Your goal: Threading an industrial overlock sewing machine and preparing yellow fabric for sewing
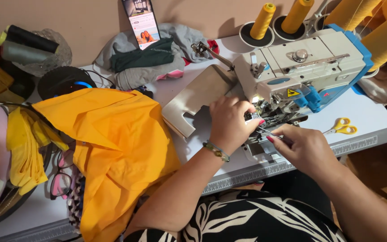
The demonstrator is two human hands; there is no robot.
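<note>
Threading the sewing machine (301,71) at its needle area.

The right hand (305,150) pinches thin tweezers (269,133) aimed under the machine head; the left hand (229,123) curls closed there, steadying. Orange cloth (113,143) waits left. Likely next: fine, steady guiding.

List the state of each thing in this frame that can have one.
Sewing machine: side cover swung open.
Tweezers: pinched in right hand.
Left hand: fingers at the needle area.
Yellow scissors: closed, lying flat.
Phone: screen on, propped upright.
Orange fabric: crumpled heap.
Glasses: lying unfolded.
</note>
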